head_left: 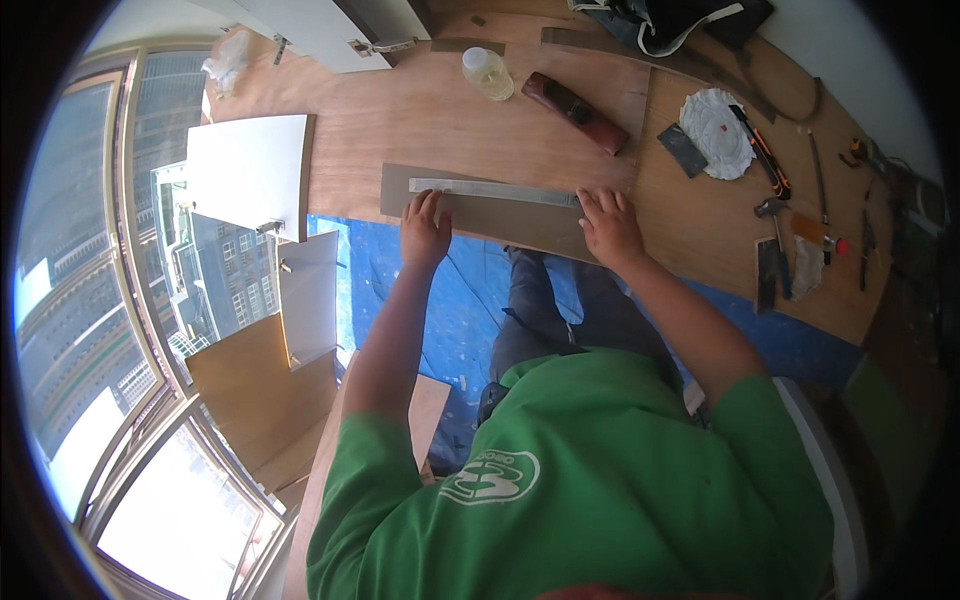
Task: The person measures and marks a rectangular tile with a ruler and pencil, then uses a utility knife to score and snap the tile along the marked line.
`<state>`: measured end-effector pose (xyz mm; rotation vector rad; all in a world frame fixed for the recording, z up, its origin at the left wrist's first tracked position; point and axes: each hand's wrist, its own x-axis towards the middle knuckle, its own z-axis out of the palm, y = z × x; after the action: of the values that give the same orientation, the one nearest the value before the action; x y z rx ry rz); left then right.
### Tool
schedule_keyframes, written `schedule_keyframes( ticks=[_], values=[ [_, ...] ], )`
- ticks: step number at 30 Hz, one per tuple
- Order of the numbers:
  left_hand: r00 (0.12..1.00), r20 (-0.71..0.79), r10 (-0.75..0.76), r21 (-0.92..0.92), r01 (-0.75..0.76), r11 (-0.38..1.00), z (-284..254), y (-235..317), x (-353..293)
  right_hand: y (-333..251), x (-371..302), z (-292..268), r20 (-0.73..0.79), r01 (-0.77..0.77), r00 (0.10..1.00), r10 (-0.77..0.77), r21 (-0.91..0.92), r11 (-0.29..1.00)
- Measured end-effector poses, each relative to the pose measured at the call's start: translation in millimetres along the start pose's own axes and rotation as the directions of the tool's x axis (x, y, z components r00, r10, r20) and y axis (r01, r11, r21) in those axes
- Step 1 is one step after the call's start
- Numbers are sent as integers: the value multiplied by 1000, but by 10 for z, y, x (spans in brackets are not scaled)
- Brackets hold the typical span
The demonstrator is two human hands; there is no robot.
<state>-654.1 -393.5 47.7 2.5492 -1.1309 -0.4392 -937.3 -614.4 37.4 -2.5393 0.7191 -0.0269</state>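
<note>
A long, flat silvery strip [500,192] lies lengthwise on a narrow grey-brown board [515,225] near the front edge of the wooden worktop. My left hand [426,230] has its fingertips on the strip near its left end, with the thumb lower, over the board. At the other end, my right hand [612,228] has its fingers closed around the strip's tip. The exact kind of strip is too small to make out.
Behind the board are a capped clear bottle [488,75] and a dark reddish-brown case [575,113]. A white crumpled cloth [716,134], an orange-black utility knife [762,152] and a hammer [775,240] lie to the right. A white panel [250,170] overhangs at left; blue sheeting [455,325] covers the floor.
</note>
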Motion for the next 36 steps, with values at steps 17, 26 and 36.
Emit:
schedule_keyframes(
  ticks=[17, 26, 36],
  values=[
    [982, -22, 190, 132, -185, 974, 203, -36, 433, 126, 21, 180, -123, -8, 992, 22, 114, 994],
    [980, -25, 200, 129, -195, 972, 210, -58, 447, 255, 69, 228, -145, -5, 989, 33, 190, 982],
    [990, 7, 141, 141, -140, 980, 212, -60, 473, 240, 90, 216, -157, -10, 987, 42, 197, 980]
  ],
)
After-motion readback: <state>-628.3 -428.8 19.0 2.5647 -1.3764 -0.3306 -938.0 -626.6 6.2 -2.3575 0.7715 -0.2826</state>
